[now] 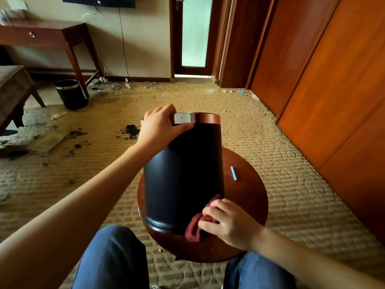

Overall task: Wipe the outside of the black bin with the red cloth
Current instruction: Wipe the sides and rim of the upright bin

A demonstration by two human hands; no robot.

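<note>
A black bin (185,176) with a shiny metal rim lies tilted on a round dark wooden stool (245,197), its rim pointing away from me. My left hand (160,126) grips the metal rim at the far end, thumb on the bin's side. My right hand (227,222) holds the bunched red cloth (195,228) against the bin's lower right side, near its base.
A blue pen-like stick (233,173) lies on the stool right of the bin. A second black bin (71,93) stands on the carpet by a wooden desk (48,36). Dark debris (131,131) is scattered on the carpet. Wooden wardrobe doors (333,80) line the right side.
</note>
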